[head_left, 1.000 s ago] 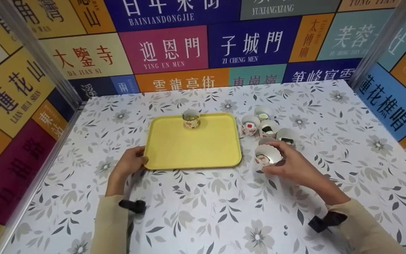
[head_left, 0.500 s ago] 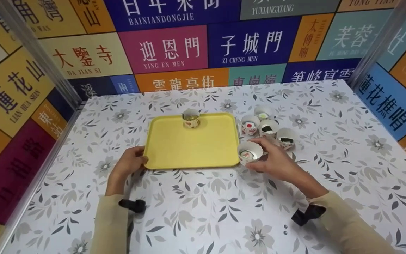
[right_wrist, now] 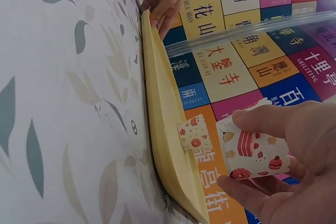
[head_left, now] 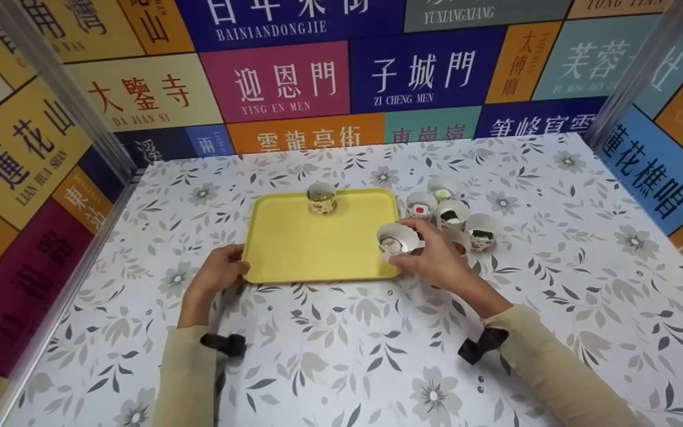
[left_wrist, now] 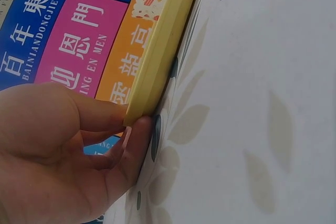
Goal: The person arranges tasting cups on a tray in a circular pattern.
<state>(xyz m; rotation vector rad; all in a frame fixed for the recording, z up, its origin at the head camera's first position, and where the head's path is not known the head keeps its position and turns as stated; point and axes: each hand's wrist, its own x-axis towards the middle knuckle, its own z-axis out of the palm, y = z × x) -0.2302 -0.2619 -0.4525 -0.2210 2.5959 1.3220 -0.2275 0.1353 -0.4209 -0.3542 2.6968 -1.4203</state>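
Observation:
My right hand holds a paper baking cup with a sushi-like roll piece in it, over the right edge of the yellow tray. In the right wrist view, thumb and fingers grip the cup's printed side, and the cup is raised off the tray. At the tray's near left corner my left hand pinches the rim, thumb above and fingers below, as the left wrist view shows. Another printed cup stands upright near the tray's back edge, with something greenish-yellow inside.
Several filled paper cups cluster on the patterned table just right of the tray. One of them is partly hidden by my right hand. Sign-printed panels enclose the table's back and sides.
My right hand has carried the cup leftward, from beside the cluster to above the tray's right edge. The left hand and the cup at the back of the tray have stayed put.

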